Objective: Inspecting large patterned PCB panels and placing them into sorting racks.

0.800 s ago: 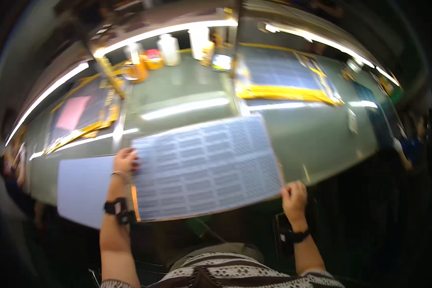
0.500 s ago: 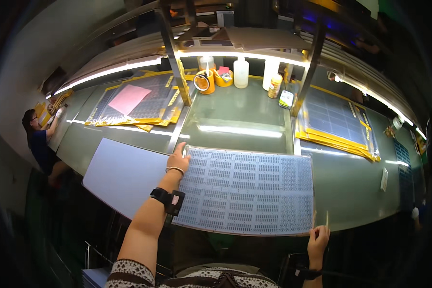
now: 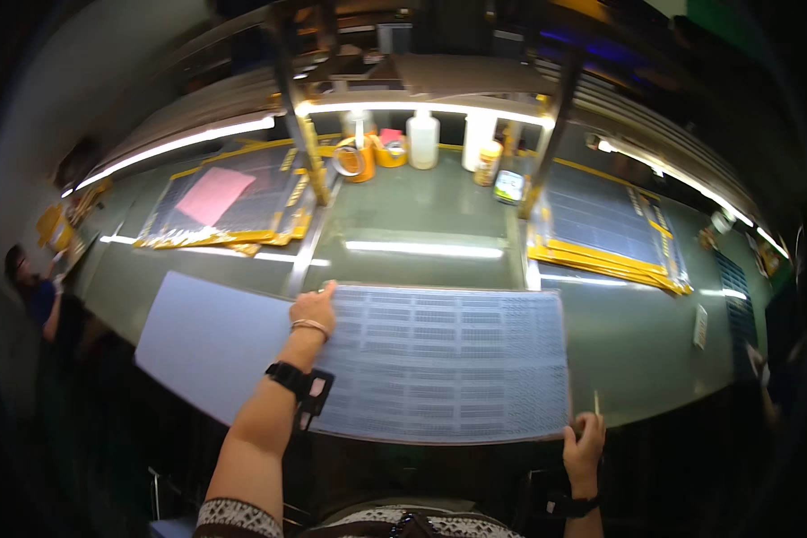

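Note:
A pale blue-grey panel [image 3: 448, 368] covered in rows of small dark marks lies flat in front of me, its near edge at the table's front. My left hand [image 3: 316, 310] is at its far left corner, fingers bent over the edge. At the near right corner, my right hand [image 3: 585, 439] pinches a thin pale stick [image 3: 597, 403] that points upward. Its fingers are close to the panel's corner; whether they also touch it is unclear. A plain pale sheet [image 3: 215, 336] lies to the left, partly behind my left forearm.
Yellow-edged panel stacks lie at left [image 3: 282, 229] and right [image 3: 601, 255], the left one under a pink sheet [image 3: 215, 195]. Bottles [image 3: 423, 142] and tape rolls [image 3: 353, 163] stand at the back between shelf posts. A person [image 3: 40, 291] works at far left.
The whole view has shifted and tilted slightly, blurring the panel's marks. My left hand's fingers lie a little differently at the corner. The stick stays in my right hand.

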A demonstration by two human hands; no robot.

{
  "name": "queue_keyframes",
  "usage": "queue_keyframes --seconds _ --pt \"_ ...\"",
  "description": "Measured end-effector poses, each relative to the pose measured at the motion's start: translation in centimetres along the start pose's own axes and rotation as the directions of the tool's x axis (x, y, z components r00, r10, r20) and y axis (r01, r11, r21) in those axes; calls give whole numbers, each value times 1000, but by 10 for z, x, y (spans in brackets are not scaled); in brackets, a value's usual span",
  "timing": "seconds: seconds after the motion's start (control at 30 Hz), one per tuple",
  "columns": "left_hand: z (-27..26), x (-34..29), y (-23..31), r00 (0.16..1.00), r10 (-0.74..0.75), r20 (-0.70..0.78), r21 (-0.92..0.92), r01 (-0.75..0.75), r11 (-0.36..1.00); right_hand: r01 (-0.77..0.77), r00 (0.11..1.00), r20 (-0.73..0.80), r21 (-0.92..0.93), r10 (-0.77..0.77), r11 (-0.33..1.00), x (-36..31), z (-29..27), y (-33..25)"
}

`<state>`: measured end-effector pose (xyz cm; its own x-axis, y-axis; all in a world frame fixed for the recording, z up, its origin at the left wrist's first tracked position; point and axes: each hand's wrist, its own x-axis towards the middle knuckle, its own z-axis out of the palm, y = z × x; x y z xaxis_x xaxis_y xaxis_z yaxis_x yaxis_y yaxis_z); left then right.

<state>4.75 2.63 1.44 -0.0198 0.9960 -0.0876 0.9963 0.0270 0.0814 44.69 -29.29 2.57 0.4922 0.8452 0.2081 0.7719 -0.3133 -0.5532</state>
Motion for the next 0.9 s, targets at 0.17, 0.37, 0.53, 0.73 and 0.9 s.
queue_keyframes --seconds 0.17,0.37,0.53,0.73,0.9 --pt "25 -14 -33 921 172 -350 70 -158 985 518 851 285 -307 -442 799 66 8 -17" --pt "30 -13 -17 930 216 -297 1 -226 974 601 796 381 -413 -470 684 189 68 1" --pt "29 -16 -22 953 180 -246 -6 -187 982 594 801 451 -513 -394 620 222 97 -9" --pt "21 -25 12 995 29 -98 -26 -32 999 608 787 387 -620 -480 497 220 102 1" --pt "16 -29 11 998 2 -64 -9 -2 1000 679 733 351 -418 -582 603 145 56 14"
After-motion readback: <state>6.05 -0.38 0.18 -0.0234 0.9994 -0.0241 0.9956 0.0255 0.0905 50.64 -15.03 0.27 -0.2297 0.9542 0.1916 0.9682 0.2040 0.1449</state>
